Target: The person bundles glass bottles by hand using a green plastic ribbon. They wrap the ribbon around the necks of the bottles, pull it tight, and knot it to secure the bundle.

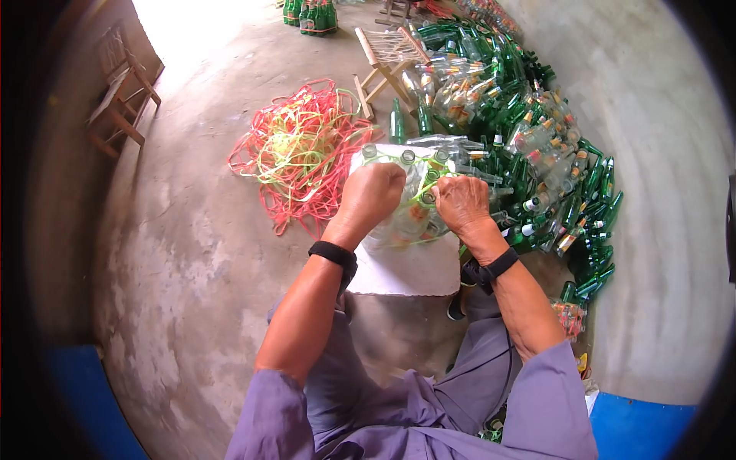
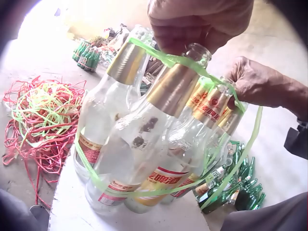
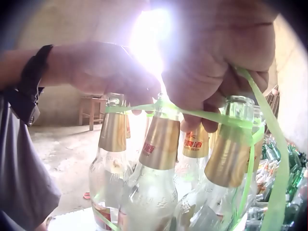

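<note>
A cluster of several clear glass beer bottles [image 2: 144, 130] with gold foil necks stands upright on a white block [image 1: 402, 272]. Green plastic strap [image 2: 163, 58] runs around the necks, and another loop circles the lower bodies. My left hand [image 1: 376, 192] is curled at the near-left necks, its fingers on the neck strap and partly hidden behind a bottle mouth. On the other side, my right hand [image 1: 464, 201] pinches the strap beside the necks. A free length of strap [image 3: 276, 183] hangs down from the right fingers.
Tangled red and green strapping [image 1: 303, 149] lies on the floor ahead to the left. A large heap of green and clear bottles [image 1: 529, 153] lies along the right wall. Beyond the block stand a wooden folding stool [image 1: 391, 61] and bundled green bottles [image 1: 316, 17]. A wooden chair [image 1: 123, 96] is far left.
</note>
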Demonstrator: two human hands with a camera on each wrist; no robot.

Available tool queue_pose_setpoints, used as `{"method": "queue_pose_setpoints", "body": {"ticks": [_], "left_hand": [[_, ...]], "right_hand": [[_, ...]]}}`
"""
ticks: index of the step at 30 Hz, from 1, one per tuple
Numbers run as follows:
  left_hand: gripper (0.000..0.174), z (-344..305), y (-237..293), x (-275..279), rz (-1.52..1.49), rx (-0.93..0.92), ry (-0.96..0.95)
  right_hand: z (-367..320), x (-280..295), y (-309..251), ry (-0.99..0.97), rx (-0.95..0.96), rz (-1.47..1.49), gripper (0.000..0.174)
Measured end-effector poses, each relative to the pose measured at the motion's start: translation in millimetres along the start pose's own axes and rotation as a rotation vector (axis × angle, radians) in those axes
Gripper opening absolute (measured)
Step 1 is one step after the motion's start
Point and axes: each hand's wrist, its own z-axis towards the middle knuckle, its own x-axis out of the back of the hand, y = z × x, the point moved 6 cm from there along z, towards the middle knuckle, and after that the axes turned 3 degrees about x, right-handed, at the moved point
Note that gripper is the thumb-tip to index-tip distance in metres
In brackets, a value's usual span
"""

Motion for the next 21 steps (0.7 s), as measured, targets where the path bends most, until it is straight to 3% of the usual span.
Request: {"method": "queue_pose_setpoints", "body": {"ticks": [8,12,21], "left_hand": [[0.021,-4,-2,-3,-0.045,-0.032,-0.109],[0.022,-6,1,1,-0.087,-0.021,-0.137],[0.022,-19,7,16,0.076,-0.066,-0.173]], "right_hand": [[-14,4,9,0.265,0.049,0.188,0.02],[-28,35,2,0.406,0.079,0.222,0.023],[-37,57,2,0.474,0.048,0.386,0.027]]}}
